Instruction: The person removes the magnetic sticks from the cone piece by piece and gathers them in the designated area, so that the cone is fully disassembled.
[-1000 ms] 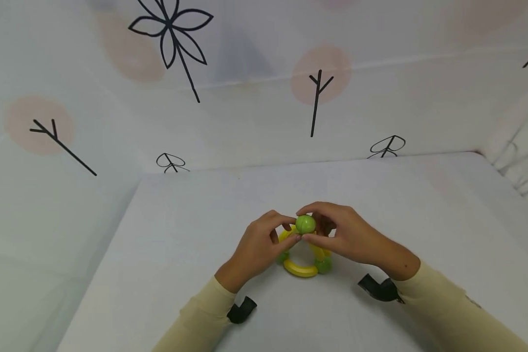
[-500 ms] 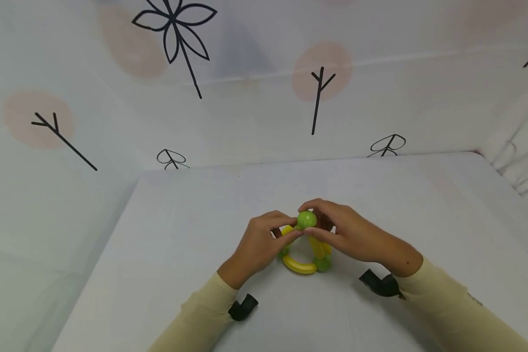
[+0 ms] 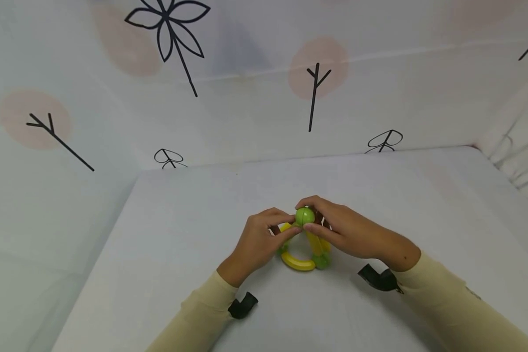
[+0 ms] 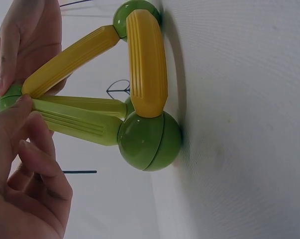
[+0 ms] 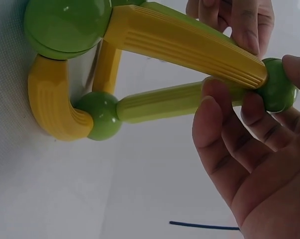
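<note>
A white table with a finely textured surface is seen, enclosed at the back and sides by white walls printed with black trees. A toy frame of yellow ribbed rods and green balls is stood directly on it; its curved yellow rod and two lower green balls are rested against the surface.

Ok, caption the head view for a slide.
Both hands, left hand and right hand, pinch the top green ball of a yellow-rod frame.
</note>
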Tool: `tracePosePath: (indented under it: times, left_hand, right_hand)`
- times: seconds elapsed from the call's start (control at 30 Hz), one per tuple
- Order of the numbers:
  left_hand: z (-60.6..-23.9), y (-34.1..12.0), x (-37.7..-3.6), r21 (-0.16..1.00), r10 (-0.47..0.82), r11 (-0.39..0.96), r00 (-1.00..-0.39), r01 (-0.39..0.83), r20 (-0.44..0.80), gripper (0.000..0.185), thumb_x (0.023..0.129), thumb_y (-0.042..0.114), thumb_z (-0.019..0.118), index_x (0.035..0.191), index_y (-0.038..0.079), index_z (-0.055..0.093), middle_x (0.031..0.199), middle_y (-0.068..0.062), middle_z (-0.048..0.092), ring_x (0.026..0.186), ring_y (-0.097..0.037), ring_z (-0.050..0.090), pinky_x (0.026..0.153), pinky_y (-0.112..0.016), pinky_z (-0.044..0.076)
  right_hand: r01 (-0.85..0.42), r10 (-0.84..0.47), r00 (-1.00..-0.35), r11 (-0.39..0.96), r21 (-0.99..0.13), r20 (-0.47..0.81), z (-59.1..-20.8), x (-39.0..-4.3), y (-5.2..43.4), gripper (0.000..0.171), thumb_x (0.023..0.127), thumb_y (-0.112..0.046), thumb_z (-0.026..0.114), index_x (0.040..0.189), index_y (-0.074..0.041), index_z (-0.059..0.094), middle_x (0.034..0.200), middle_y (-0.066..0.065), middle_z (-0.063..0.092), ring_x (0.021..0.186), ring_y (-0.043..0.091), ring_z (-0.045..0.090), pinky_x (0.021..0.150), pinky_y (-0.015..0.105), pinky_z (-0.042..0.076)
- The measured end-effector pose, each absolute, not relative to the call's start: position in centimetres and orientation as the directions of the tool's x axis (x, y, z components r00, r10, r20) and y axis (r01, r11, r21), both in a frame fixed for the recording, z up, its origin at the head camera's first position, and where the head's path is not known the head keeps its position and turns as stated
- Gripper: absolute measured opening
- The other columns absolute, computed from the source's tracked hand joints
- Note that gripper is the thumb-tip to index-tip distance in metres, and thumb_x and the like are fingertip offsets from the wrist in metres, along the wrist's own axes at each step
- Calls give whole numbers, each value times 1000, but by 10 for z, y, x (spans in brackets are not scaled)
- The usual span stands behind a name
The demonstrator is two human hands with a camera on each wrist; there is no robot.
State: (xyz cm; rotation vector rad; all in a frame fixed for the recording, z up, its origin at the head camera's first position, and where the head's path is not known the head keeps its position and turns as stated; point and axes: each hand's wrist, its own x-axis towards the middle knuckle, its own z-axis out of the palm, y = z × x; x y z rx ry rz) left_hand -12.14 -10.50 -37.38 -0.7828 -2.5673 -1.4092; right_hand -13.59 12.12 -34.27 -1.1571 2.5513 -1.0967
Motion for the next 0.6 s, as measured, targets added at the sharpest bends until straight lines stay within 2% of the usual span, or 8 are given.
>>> tracePosePath:
  times: [0.37, 0.6]
  left_hand:
    - [-375, -105, -123, 759, 384, 428, -859, 491, 339, 26, 87, 19, 78, 111, 7, 77, 102, 0, 74, 83, -8, 63, 69, -20, 54]
    - [-374, -104, -122, 767, 386, 414, -858, 490, 340, 26, 87, 19, 78, 110, 6, 77, 102, -2, 75, 83, -9, 64, 69, -20, 54]
  right_hand:
    - [-576, -702, -700, 442, -688, 135, -343, -137, 122, 31, 106, -22, 51, 135, -16, 45, 113, -5, 58, 90, 9, 55, 74, 24, 51]
    - [-587, -702, -700, 458, -667, 134, -342, -138, 122, 31, 106, -25, 51, 135, -18, 44, 106, -7, 59, 87, 7, 55, 72, 24, 50]
